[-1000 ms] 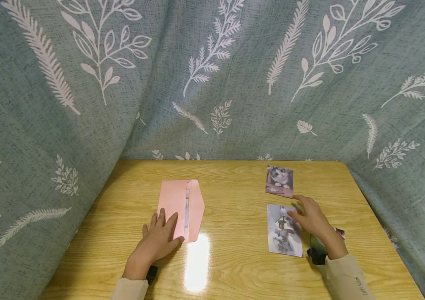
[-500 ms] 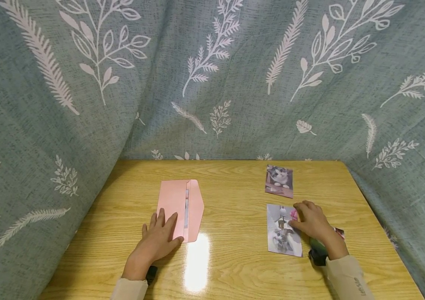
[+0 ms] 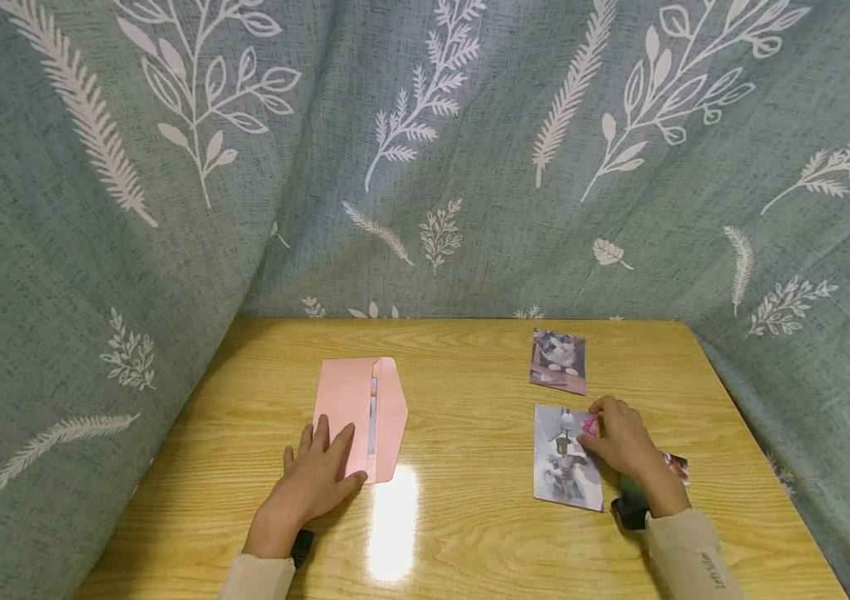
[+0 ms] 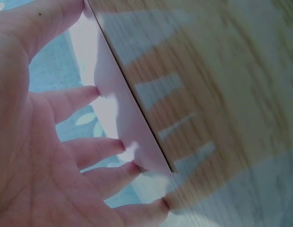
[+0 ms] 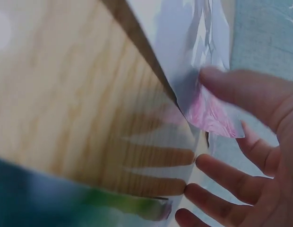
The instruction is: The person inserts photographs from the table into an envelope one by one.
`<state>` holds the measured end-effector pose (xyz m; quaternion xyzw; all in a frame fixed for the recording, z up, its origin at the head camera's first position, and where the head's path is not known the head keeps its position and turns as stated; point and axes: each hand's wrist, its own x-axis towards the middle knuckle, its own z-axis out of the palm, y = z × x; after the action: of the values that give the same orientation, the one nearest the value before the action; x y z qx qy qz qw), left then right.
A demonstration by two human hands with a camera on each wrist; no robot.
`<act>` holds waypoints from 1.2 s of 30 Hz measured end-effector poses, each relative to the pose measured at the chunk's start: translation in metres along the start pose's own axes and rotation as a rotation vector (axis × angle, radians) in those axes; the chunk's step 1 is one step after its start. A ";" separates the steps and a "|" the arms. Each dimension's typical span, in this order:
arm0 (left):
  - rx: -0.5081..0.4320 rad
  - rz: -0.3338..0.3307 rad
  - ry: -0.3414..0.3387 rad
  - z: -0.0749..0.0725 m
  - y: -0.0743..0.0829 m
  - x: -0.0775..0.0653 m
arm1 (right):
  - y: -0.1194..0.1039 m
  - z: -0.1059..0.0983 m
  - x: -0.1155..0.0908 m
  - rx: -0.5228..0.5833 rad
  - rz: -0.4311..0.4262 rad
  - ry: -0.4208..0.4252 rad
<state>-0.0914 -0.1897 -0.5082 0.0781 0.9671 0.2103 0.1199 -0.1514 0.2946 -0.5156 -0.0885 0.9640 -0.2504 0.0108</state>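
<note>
Currently, at the far left, the person's left hand (image 3: 307, 485) lies spread and relaxed, gripping nothing, with several fingertips resting on a pink, rectangular paper envelope (image 3: 342, 387) and the little finger down on the yellow wood-grained counter (image 3: 470, 408) just beside it. That envelope lies flat, its pointed flap (image 3: 393, 417) folded out to the right, and a narrow pale-grey insert (image 3: 373, 425) shows through the slit along its opening; what is printed on it cannot be made out. Farther right, well apart from the envelope, lies a greyish rectangular photo print of a cat with a pink patch in its upper corner (image 3: 563, 479), and just beyond it, not touching, a smaller mauve-grey print of a kitten (image 3: 558, 363). Next comes the right hand (image 3: 626, 446), thumb on top and a finger beneath, pinching the pink-patched corner of the nearer print; the right wrist view shows that corner raised off the counter. Rightmost, a green-and-red print (image 3: 676, 468) sits partly hidden below the right wrist. Judging by this layout, the work seems partly done: something is already inside the envelope, while three prints remain outside, one just gripped, and the flap is not yet closed.
</note>
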 end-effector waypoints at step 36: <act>0.007 -0.012 -0.004 0.004 -0.004 0.003 | -0.017 -0.004 0.009 0.718 0.138 -0.022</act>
<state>-0.0937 -0.1910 -0.5144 0.0733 0.9680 0.2060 0.1228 -0.1582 0.2807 -0.5035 -0.0164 0.8181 -0.5708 0.0683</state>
